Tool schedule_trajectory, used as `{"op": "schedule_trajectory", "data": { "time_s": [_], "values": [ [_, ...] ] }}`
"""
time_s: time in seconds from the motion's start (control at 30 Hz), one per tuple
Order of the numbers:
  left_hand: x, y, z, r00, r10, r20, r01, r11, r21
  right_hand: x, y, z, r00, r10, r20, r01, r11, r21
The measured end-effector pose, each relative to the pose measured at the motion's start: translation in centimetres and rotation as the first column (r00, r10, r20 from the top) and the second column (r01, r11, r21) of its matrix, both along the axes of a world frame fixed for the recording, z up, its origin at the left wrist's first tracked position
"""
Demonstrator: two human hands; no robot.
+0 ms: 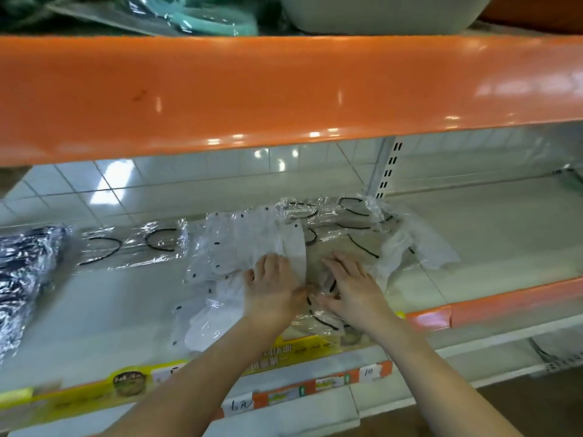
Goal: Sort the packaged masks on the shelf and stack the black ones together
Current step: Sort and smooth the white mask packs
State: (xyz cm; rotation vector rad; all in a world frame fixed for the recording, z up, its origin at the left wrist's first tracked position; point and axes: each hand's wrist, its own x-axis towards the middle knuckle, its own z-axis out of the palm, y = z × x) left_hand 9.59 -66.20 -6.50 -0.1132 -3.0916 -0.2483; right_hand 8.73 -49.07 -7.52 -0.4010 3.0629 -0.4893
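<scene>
Packaged masks in clear wrap lie spread over the white shelf (489, 234). A black mask pack (22, 269) sits at the far left. Beside it lies a beige pack with black ear loops (132, 244). White masks with black dots (239, 244) overlap in the middle, and more beige packs (344, 234) pile up behind my hands. My left hand (271, 288) rests on the white masks, fingers curled at the edge of one. My right hand (350, 285) lies flat with spread fingers on a beige pack (318, 320) at the shelf front. A white mask (432, 244) lies to the right.
An orange shelf edge (284, 89) hangs overhead, with teal packaged goods (208, 17) and a pale basin (378, 14) above it. Price labels (369, 372) run along the front rail. The right half of the shelf is bare, with a slotted upright (389, 168) at the back.
</scene>
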Motion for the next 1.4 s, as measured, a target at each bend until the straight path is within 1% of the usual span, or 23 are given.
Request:
{"op": "schedule_trajectory", "data": {
  "time_s": [0.1, 0.2, 0.27, 0.37, 0.47, 0.53, 0.6, 0.67, 0.73, 0.77, 0.8, 0.87, 0.93, 1.0, 1.03, 1.1, 1.17, 1.23, 1.3, 1.33, 1.37, 1.4],
  "values": [
    [-0.4, -0.6, -0.3, 0.999, 0.025, -0.023, -0.026, 0.999, -0.041, -0.1, 0.2, -0.1, 0.998, 0.012, -0.062, -0.012, 1.000, -0.008],
    [-0.4, -0.9, 0.5, 0.999, 0.015, -0.035, -0.014, 1.000, 0.006, -0.3, 0.3, -0.3, 0.992, 0.007, -0.124, -0.008, 1.000, -0.009],
    [-0.5, -1.2, 1.2, 0.998, 0.036, -0.052, -0.032, 0.998, 0.062, -0.3, 0.2, -0.4, 0.982, 0.004, -0.187, -0.006, 1.000, -0.012],
    [-1.0, -2.1, 2.1, 0.989, 0.143, -0.042, -0.133, 0.974, 0.186, -0.4, -0.1, -0.3, 0.955, -0.034, -0.295, 0.015, 0.998, -0.067],
    [-1.4, -3.3, 1.4, 0.977, 0.211, -0.025, -0.190, 0.921, 0.339, -0.6, 0.4, -0.1, 0.953, -0.080, -0.293, 0.037, 0.988, -0.148],
    [-1.5, -3.8, 0.9, 0.971, 0.238, -0.013, -0.206, 0.864, 0.459, -0.5, 1.0, 0.3, 0.962, -0.111, -0.249, 0.062, 0.978, -0.198],
    [-1.3, -3.9, 1.0, 0.962, 0.274, 0.007, -0.228, 0.786, 0.574, -0.5, 1.7, 0.3, 0.960, -0.157, -0.232, 0.096, 0.963, -0.252],
    [-1.1, -3.9, 1.0, 0.942, 0.332, 0.039, -0.262, 0.659, 0.705, -0.6, 2.5, 0.3, 0.956, -0.211, -0.202, 0.147, 0.945, -0.292],
    [-0.6, -3.8, 0.9, 0.923, 0.376, 0.078, -0.282, 0.526, 0.802, -0.6, 3.2, 0.6, 0.956, -0.249, -0.155, 0.167, 0.898, -0.408],
    [-0.4, -3.7, 0.8, 0.922, 0.378, 0.081, -0.278, 0.504, 0.817, -0.5, 3.4, 1.0, 0.954, -0.267, -0.135, 0.168, 0.852, -0.496],
    [-0.3, -3.6, 0.7, 0.928, 0.365, 0.076, -0.270, 0.517, 0.812, -0.3, 3.5, 1.5, 0.951, -0.283, -0.124, 0.162, 0.797, -0.582],
    [-0.1, -3.2, 0.7, 0.949, 0.304, 0.087, -0.257, 0.582, 0.771, 0.2, 3.3, 2.7, 0.949, -0.300, -0.095, 0.142, 0.677, -0.722],
    [-0.1, -2.7, 1.3, 0.974, 0.197, 0.110, -0.212, 0.634, 0.744, 0.4, 2.7, 3.9, 0.955, -0.292, -0.048, 0.129, 0.558, -0.820],
    [-0.2, -1.9, 2.1, 0.987, 0.093, 0.134, -0.162, 0.634, 0.756, 0.4, 2.1, 5.2, 0.963, -0.268, -0.019, 0.109, 0.455, -0.884],
    [-0.2, -1.6, 2.6, 0.987, 0.067, 0.144, -0.154, 0.633, 0.759, 0.4, 1.8, 5.8, 0.966, -0.257, -0.005, 0.105, 0.414, -0.904],
    [0.0, -1.1, 3.4, 0.989, 0.047, 0.144, -0.141, 0.633, 0.761, 0.3, 1.3, 6.9, 0.969, -0.246, 0.017, 0.104, 0.346, -0.933],
    [0.2, -1.0, 3.9, 0.993, 0.045, 0.110, -0.114, 0.614, 0.781, 0.1, 0.7, 7.9, 0.972, -0.229, 0.055, 0.112, 0.243, -0.964],
    [0.3, -0.9, 4.5, 0.998, 0.045, 0.031, -0.052, 0.618, 0.784, 0.0, 0.1, 8.8, 0.972, -0.208, 0.112, 0.131, 0.084, -0.988],
    [0.2, -1.1, 4.9, 0.998, 0.051, -0.042, 0.002, 0.612, 0.791, 0.1, -0.8, 9.7, 0.974, -0.154, 0.167, 0.147, -0.134, -0.980],
    [0.2, -1.3, 5.2, 0.997, 0.067, -0.048, -0.002, 0.602, 0.798, 0.3, -1.3, 10.2, 0.979, -0.104, 0.176, 0.147, -0.240, -0.960],
    [0.1, -1.6, 5.5, 0.996, 0.093, -0.015, -0.042, 0.579, 0.814, 0.6, -1.8, 10.6, 0.986, -0.050, 0.158, 0.134, -0.319, -0.938],
    [0.0, -2.0, 5.8, 0.993, 0.107, 0.056, -0.104, 0.520, 0.848, 0.9, -2.3, 10.9, 0.993, -0.005, 0.122, 0.111, -0.367, -0.923]
  ]
}}
